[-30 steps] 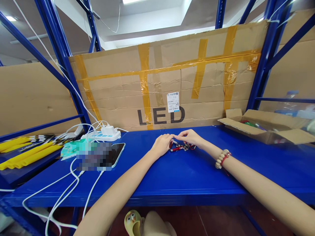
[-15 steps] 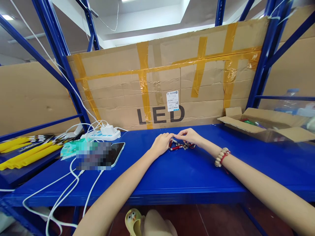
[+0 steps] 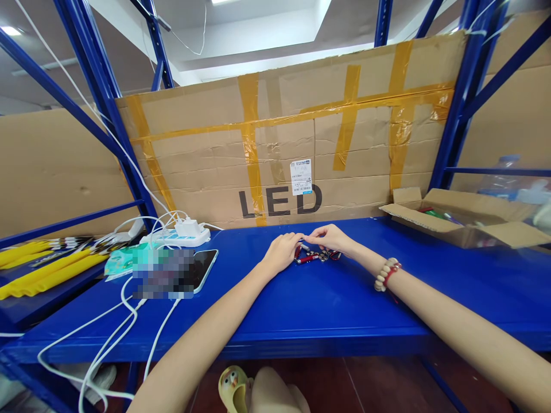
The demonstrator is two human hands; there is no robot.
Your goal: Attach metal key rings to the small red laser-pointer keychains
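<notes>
My left hand (image 3: 282,252) rests near the middle of the blue shelf (image 3: 327,310), its fingers closed and pointing right. Its fingertips meet those of my right hand (image 3: 330,236), which is pinched; whatever lies between them is too small to make out. Just below and between both hands is a small cluster of dark red tubes with silver ends (image 3: 307,259) and small metal clasp-like parts (image 3: 325,256). Part of this cluster is hidden by the hands. A beaded bracelet (image 3: 386,274) is round my right wrist.
A phone (image 3: 205,269), white cables (image 3: 162,327) and a power strip (image 3: 193,234) lie at left, beside a green packet (image 3: 123,259). An open cardboard box (image 3: 456,221) stands at right. Taped cardboard (image 3: 206,166) closes the back between blue posts (image 3: 462,109).
Both hands stay together over the red pieces, with almost no visible movement. The whole view has shifted very slightly.
</notes>
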